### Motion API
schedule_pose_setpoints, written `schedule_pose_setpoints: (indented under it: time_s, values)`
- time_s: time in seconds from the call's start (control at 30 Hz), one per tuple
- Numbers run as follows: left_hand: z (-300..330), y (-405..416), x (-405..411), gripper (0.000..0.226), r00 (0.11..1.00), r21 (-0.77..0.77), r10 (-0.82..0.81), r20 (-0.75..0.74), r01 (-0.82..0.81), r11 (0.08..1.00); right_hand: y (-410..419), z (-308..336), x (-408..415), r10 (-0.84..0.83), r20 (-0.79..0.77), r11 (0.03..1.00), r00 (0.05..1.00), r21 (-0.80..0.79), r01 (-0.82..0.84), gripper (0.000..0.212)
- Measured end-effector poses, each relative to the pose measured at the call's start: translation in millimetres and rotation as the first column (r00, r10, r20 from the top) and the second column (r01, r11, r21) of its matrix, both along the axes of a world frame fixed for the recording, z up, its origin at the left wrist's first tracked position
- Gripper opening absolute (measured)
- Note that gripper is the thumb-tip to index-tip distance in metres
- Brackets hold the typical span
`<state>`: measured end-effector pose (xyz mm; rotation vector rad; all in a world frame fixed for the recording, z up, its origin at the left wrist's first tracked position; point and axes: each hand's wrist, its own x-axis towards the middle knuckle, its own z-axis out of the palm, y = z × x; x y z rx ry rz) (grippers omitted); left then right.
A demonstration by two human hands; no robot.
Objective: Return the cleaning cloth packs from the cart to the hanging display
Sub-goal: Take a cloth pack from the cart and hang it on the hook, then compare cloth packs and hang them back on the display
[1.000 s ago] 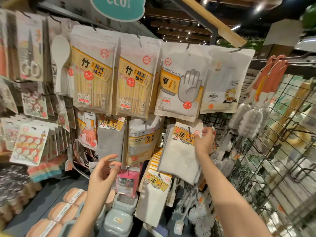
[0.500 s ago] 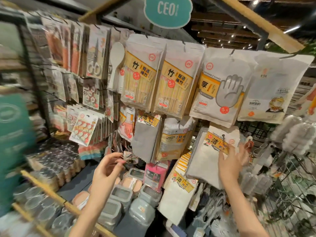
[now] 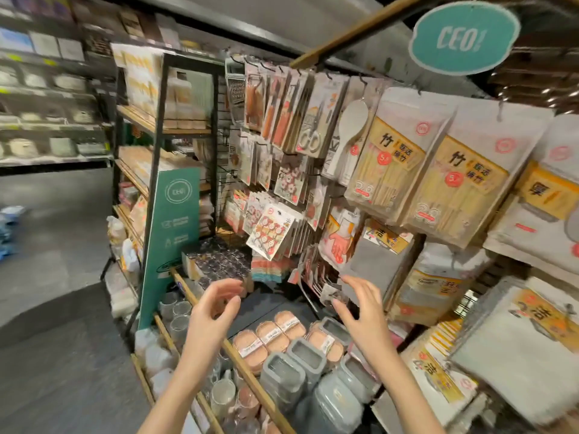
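- Both hands are empty and raised in front of the display — the left hand [image 3: 216, 311] has its fingers loosely curled around nothing, and the right hand [image 3: 360, 311] is spread, fingertips just short of the hanging goods.
- The cleaning cloth packs [image 3: 532, 336] with the yellow header cards hang at the far right of the hanging display [image 3: 313, 183], stacked on their hook; a darker grey cloth pack [image 3: 376, 264] hangs just above the right hand, and more lie lower at the right edge.
- No cart is in view, so where the remaining packs sit cannot be told.
- My reading is that this is a gap between packs — neither hand holds one, and the view is angled towards the aisle floor [image 3: 56, 245] and the shelf end with the green sign [image 3: 172, 239], away from the cloth hook.
- The next move probably calls for going to the cart for another pack.
- After that it means finding the punched hole in the header card and threading it over the hook tip at the right, ahead of the packs already there.
- One risk is crowding — bamboo stick bags [image 3: 391, 158] and glove bags hang close above, and a careless reach could knock neighbours off their pegs.
- Below, pink lidded boxes [image 3: 269, 336] and grey containers [image 3: 300, 364] sit on the shelf, ready to catch a dropped pack.
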<state>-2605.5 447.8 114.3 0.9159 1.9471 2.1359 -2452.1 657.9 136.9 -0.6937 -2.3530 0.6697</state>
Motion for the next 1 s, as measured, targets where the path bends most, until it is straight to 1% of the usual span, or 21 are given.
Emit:
schedule_pose_setpoints:
  time_s: [0.13, 0.27, 0.4, 0.57, 0.63, 0.7, 0.8, 0.9, 1.0]
  values:
    - [-4.9, -45.5, -41.4, 0.025, 0.996, -0.008, 0.09, -0.02, -0.09, 0.996, -56.6, 4.7, -70.2, 0.208, -0.009, 0.977, 0.978, -0.044, -0.208, 0.044]
    - [-6.3, -97.5, -90.5, 0.035, 0.982, -0.002, 0.187, -0.023, -0.187, 0.982, -117.0, 4.5, -146.0, 0.383, -0.009, 0.918, 0.924, -0.11, -0.382, 0.047]
    - [-6.8, -163.8, -145.4, 0.034, 0.956, -0.015, 0.295, -0.012, -0.295, 0.955, -189.0, 3.9, -229.4, 0.522, -0.013, 0.842, 0.853, -0.156, -0.517, 0.052]
    - [-1.5, -270.7, -217.3, 0.037, 0.88, -0.036, 0.475, -0.026, -0.476, 0.879, -296.3, 3.9, -341.2, 0.673, -0.039, 0.727, 0.739, -0.149, -0.67, 0.054]
    - [1.2, -298.6, -233.5, 0.036, 0.861, -0.058, 0.508, -0.023, -0.509, 0.859, -324.0, 2.8, -368.8, 0.705, -0.062, 0.692, 0.707, -0.162, -0.704, 0.055]
    - [0.7, -334.6, -248.7, 0.037, 0.823, -0.065, 0.568, -0.023, -0.568, 0.82, -360.5, -1.1, -399.6, 0.757, -0.079, 0.63, 0.649, -0.176, -0.757, 0.054]
    - [-0.1, -384.5, -267.3, 0.04, 0.756, -0.06, 0.653, -0.033, -0.654, 0.754, -410.9, -4.9, -438.1, 0.825, -0.054, 0.55, 0.563, -0.156, -0.821, 0.056]
    - [-5.5, -428.0, -276.8, 0.044, 0.673, -0.095, 0.739, -0.035, -0.739, 0.668, -457.8, -12.1, -469.9, 0.893, -0.045, 0.436, 0.447, -0.151, -0.887, 0.058]
    - [-12.0, -466.5, -280.7, 0.041, 0.588, -0.154, 0.808, -0.04, -0.803, 0.576, -502.5, -20.1, -496.3, 0.947, -0.028, 0.311, 0.321, -0.185, -0.932, 0.06]
